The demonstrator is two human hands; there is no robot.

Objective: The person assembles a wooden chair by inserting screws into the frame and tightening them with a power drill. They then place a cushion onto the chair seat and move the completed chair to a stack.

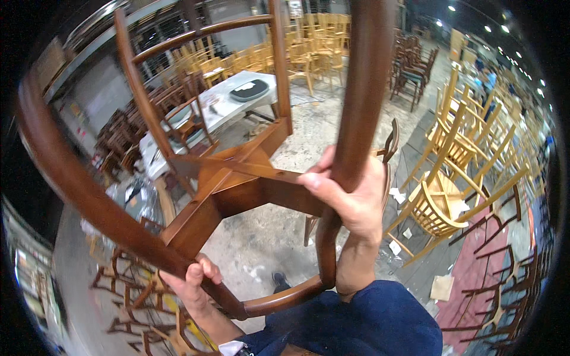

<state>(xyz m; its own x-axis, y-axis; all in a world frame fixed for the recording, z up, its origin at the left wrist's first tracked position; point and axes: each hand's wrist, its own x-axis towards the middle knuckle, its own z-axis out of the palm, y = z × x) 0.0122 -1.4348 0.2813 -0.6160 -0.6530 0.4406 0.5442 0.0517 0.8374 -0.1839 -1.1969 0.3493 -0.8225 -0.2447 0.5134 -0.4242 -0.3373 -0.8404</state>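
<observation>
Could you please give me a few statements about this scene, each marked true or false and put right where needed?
1. The left hand grips the dark brown chair frame. True.
2. The right hand hangs free of the frame. False: the right hand holds the frame too, at a thick post.
3. Pale wooden chairs are gathered toward the right of the picture. True.
4. The table in the background has nothing on it. False: a dark pad lies on the white table.
5. The person's clothing is bright yellow. False: the clothing is dark blue.
6. A flat tan piece lies on the floor at the right. True.
</observation>
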